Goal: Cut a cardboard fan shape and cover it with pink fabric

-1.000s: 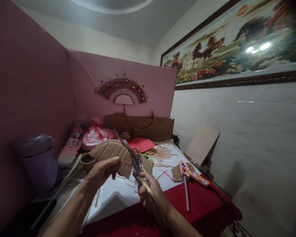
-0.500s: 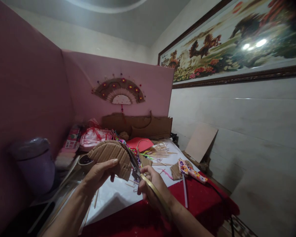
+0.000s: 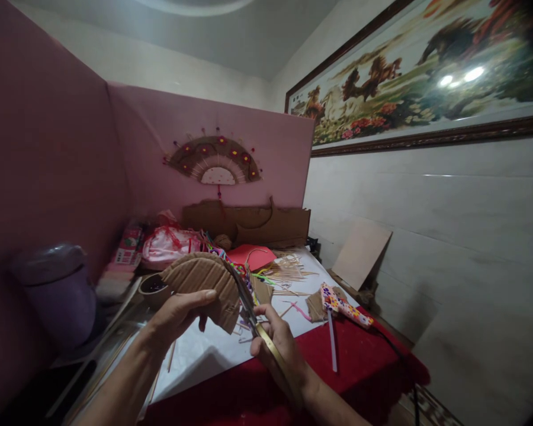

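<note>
Midair, left hand (image 3: 177,313) pinching cardboard fan piece (image 3: 204,281), right hand (image 3: 275,343) gripping scissors (image 3: 249,307) at its curved edge

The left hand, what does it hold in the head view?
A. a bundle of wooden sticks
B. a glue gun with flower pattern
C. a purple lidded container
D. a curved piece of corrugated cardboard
D: the left hand grips a curved piece of corrugated cardboard above the white sheet, while the right hand works scissors along its edge; the flower-patterned glue gun lies apart on the table.
</note>
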`<state>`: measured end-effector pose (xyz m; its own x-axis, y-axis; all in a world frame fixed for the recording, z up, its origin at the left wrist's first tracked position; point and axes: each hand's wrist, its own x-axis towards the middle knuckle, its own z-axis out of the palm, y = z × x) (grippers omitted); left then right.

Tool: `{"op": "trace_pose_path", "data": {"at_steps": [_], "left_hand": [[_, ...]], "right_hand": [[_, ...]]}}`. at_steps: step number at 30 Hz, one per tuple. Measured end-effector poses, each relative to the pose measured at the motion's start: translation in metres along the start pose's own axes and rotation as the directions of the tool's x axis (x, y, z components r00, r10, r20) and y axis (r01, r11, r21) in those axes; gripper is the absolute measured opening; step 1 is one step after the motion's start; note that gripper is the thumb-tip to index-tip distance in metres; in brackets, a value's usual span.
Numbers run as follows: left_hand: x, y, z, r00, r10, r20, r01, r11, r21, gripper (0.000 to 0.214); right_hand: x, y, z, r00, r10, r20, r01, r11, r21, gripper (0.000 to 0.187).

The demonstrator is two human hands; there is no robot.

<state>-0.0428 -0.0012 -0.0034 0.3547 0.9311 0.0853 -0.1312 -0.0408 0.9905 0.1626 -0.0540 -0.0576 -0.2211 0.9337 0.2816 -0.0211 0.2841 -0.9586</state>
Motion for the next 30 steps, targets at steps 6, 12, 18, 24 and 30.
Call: {"op": "trace_pose_path", "data": {"at_steps": [6, 12, 18, 24, 30], "left_hand": [[0.002, -0.001, 0.001, 0.999, -0.014, -0.029, 0.013, 1.000, -0.026, 0.026], [0.005, -0.003, -0.009, 0.981, -0.023, -0.193, -0.028, 0.965, -0.259, 0.020], [0.004, 0.006, -0.015, 0.884, -0.114, -0.452, -0.126, 0.875, -0.467, 0.010], [0.002, 0.000, -0.004, 0.944, -0.109, -0.311, 0.000, 0.944, -0.329, 0.008], [0.005, -0.017, 0.008, 0.995, -0.098, -0.013, 0.096, 0.986, -0.136, 0.030]], "right_hand": [[0.005, 0.004, -0.005, 0.999, 0.009, 0.031, -0.010, 1.000, 0.020, 0.066], [-0.007, -0.010, -0.015, 0.948, 0.168, 0.270, -0.194, 0.978, 0.075, 0.086], [-0.047, -0.036, -0.021, 0.970, 0.220, 0.106, -0.226, 0.973, 0.048, 0.072], [-0.023, -0.070, -0.024, 0.982, -0.075, -0.171, 0.047, 0.985, -0.164, 0.042], [0.037, -0.071, -0.014, 0.972, -0.166, -0.167, 0.160, 0.986, -0.051, 0.031]]}}
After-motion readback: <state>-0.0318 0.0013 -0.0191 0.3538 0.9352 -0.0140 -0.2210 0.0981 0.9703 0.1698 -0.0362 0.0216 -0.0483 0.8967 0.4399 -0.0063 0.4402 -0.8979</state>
